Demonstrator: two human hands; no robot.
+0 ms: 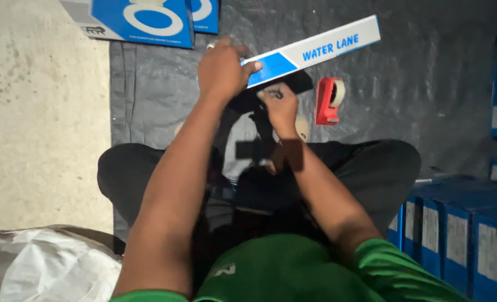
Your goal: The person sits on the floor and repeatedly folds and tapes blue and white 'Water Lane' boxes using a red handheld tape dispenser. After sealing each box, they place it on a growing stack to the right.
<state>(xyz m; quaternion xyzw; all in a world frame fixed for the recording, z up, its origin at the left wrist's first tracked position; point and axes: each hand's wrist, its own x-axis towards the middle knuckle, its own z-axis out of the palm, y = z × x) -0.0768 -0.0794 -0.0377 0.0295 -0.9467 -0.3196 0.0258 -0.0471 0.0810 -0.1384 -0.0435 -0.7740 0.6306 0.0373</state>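
Left hand [221,68] grips the near end of a long blue-and-white box [314,50], held up over the dark sheet [427,84]. Right hand [279,106] is curled tight just beneath it, pinching something dark I can't make out. Red tape dispenser [327,100] lies just right of the hands.

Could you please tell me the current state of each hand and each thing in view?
Left hand: closed around the end of the long box.
Right hand: gripping a dark part under the box.
Long box: held up, tilted.
Tape dispenser: lying on the dark sheet, untouched.
Blue boxes: stacked upright.
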